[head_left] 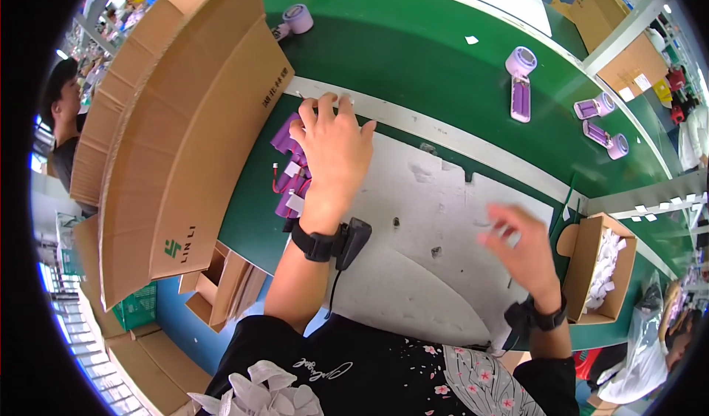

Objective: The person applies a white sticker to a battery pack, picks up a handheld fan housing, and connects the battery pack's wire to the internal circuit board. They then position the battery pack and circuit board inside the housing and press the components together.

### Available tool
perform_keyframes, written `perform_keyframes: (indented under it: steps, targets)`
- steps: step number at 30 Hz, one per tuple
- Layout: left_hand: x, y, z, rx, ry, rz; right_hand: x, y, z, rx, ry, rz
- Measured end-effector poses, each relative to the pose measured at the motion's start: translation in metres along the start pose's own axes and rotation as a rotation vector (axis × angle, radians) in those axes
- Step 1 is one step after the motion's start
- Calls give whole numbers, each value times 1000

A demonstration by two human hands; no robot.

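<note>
My left hand [334,146] is over the far left of the grey-white work mat [413,246], palm down with fingers apart and bent at the tips. Beside and partly under it lies a cluster of purple cylindrical battery packs [286,176] with red and black leads and small white connectors. What lies beneath the palm is hidden. My right hand [523,250], slightly smeared by motion, hovers above the right part of the mat. Its thumb and forefinger stand apart; no held thing can be made out. Both wrists wear black straps with small devices.
A large cardboard box [199,135] stands along the left. At right, an open carton [587,268] holds small white pieces. Beyond a white ledge [436,128], lilac handheld devices with purple cells, such as one device [521,83], lie on the green surface. Another person [65,113] is at far left.
</note>
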State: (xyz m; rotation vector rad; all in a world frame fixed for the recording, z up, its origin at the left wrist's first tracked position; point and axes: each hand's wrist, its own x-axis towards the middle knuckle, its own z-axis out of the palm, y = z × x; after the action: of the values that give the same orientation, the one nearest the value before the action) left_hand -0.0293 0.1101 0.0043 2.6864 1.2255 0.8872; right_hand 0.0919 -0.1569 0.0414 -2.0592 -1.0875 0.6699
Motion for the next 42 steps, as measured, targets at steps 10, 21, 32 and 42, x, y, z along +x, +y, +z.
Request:
perform_keyframes:
  steps: [10, 21, 32, 42]
  targets:
    - [21, -10, -31, -526, -192, -81, -65, -6, 70, -586, -179, -311]
    - [-44, 130, 14, -1731, -876, -256, -60, 32, 47, -208, -240, -514]
    - [-62, 119, 29, -1633, -1045, -270, -26, 34, 45, -9, 498, -69]
    - [-60, 114, 19, -1765, -1122, 157, -32, 26, 44, 977, 489, -45]
